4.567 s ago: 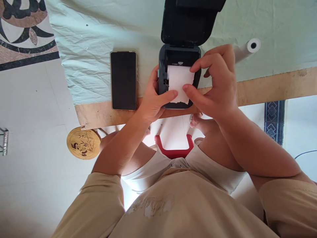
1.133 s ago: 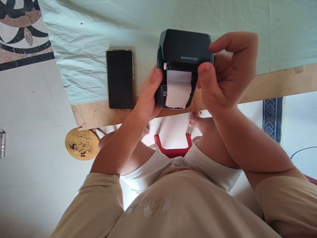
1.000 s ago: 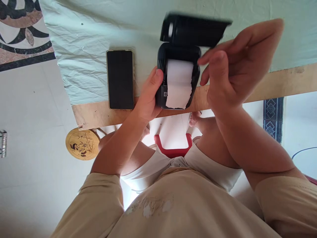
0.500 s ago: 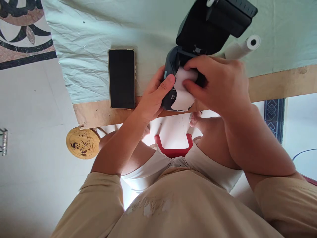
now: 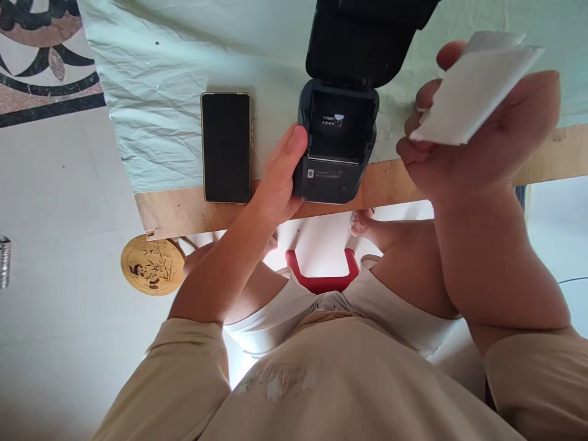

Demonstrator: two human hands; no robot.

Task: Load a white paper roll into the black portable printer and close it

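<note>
My left hand [image 5: 285,174] is closed round the left side of a small black portable printer [image 5: 327,182], thumb on its edge. The printer's lid [image 5: 350,46] stands swung open at the back, and a printed label shows inside the bare paper bay. To the right, my right hand [image 5: 487,135] is turned palm up and holds white paper [image 5: 478,89] in curled fingers. The paper looks layered or folded, with loose edges pointing up and right. The paper roll that lay behind the printer is not visible; my right hand covers that area.
A dark-screened phone [image 5: 226,147] lies left of the printer on the pale green cloth [image 5: 165,55]. The table's bare wooden edge [image 5: 179,211] runs along the front. Below it are a round panda-patterned wooden disc [image 5: 153,264] and a red stool edge [image 5: 321,283].
My right hand has taken the white paper out of the printer's bay and moved right with it, turning palm up. The printer has tilted slightly in my left hand, which stays in place.
</note>
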